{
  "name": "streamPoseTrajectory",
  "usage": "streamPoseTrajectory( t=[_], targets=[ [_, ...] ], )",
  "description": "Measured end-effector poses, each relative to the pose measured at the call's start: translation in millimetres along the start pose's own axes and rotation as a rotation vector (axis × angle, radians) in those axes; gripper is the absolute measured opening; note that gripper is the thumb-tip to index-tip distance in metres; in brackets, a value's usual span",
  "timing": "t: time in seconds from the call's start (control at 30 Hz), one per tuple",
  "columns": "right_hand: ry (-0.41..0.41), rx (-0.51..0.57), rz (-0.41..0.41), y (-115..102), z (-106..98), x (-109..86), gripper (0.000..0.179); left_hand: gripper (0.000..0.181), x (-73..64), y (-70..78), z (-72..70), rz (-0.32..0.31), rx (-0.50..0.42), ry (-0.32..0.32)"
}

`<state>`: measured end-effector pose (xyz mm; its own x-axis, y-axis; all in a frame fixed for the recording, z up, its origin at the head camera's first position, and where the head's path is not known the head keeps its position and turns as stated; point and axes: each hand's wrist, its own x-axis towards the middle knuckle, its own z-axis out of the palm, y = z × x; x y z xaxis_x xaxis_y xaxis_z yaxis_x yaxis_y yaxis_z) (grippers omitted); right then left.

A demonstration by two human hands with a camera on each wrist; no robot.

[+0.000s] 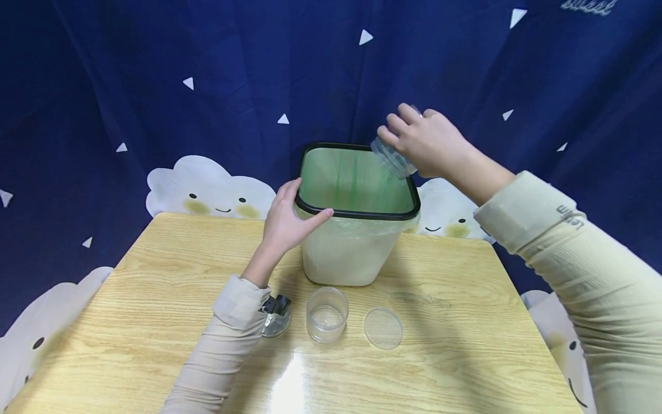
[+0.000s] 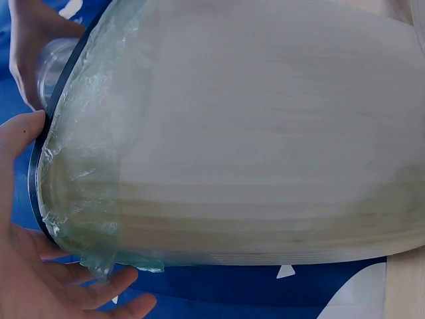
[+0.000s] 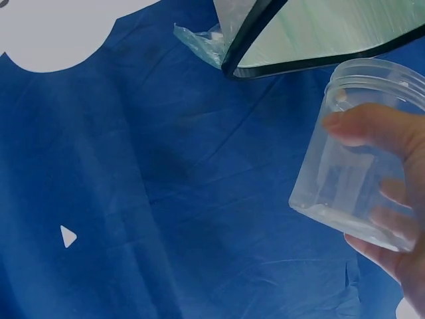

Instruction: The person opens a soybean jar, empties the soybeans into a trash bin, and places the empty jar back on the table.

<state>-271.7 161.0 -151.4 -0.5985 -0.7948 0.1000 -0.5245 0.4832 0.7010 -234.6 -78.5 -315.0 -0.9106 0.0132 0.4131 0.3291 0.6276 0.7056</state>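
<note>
My right hand (image 1: 426,138) grips a clear plastic jar (image 1: 393,158) at the right side of the bin's opening. In the right wrist view the jar (image 3: 358,166) is lidless and tilted, its threaded mouth toward the bin, thumb and fingers around its wall. The white trash bin (image 1: 346,253) has a black rim (image 1: 362,215) and a thin green bag lining it. My left hand (image 1: 284,221) rests at the bin's near left corner. There, the left wrist view shows the thumb (image 2: 30,126) on the rim and the other fingers spread along the outside.
The bin stands on a wooden table (image 1: 170,310). In front of it are an open clear jar (image 1: 327,316) and a clear round lid (image 1: 383,328). A shiny round object (image 1: 276,325) lies partly behind the left wrist. Behind hangs a dark blue curtain (image 1: 233,86).
</note>
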Motion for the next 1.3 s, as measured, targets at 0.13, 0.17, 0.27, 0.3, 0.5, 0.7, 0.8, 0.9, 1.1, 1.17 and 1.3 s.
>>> streamPoseTrajectory(
  t=[0.13,0.17,0.27,0.3,0.5,0.7,0.8,0.9,1.1,1.17,1.3],
  targets=[
    [0.014,0.004,-0.005,0.2,1.5,-1.8,0.078,0.088,-0.1,0.2,-0.4,0.004,0.001,0.005],
    [0.014,0.006,0.000,0.1,1.5,-2.1,0.079,0.088,0.0,0.2,-0.5,0.005,0.001,0.006],
    [0.019,0.037,0.038,-0.8,0.8,-2.9,0.081,0.089,-0.1,0.1,-1.1,0.005,0.001,0.007],
    [0.026,0.049,0.056,-1.0,0.7,-3.0,0.081,0.089,-0.2,-0.1,-1.3,0.006,0.002,0.007],
    [0.072,0.108,0.154,-2.0,-1.5,-3.4,0.079,0.089,-0.8,-0.9,-2.6,0.005,-0.004,0.007],
    [0.065,0.207,0.262,-3.9,-2.0,-3.2,0.082,0.088,-0.7,-1.1,-3.9,0.004,-0.004,0.008],
    [0.090,0.198,0.296,-4.4,-0.4,-3.4,0.084,0.088,-0.7,-0.7,-4.6,0.004,-0.003,0.008],
    [0.093,0.171,0.279,-5.3,2.7,-4.7,0.084,0.089,-0.9,-0.3,-4.7,0.001,-0.002,0.006],
    [0.043,0.139,0.229,-6.2,7.1,-8.2,0.081,0.088,-0.3,-1.3,-4.0,-0.005,-0.004,0.001],
    [0.053,0.146,0.261,-6.0,6.6,-8.3,0.081,0.088,0.0,-1.9,-3.8,-0.006,-0.005,0.002],
    [0.101,0.162,0.300,-5.9,5.9,-7.7,0.081,0.088,0.6,-2.9,-3.9,0.001,-0.005,0.007]
  ],
)
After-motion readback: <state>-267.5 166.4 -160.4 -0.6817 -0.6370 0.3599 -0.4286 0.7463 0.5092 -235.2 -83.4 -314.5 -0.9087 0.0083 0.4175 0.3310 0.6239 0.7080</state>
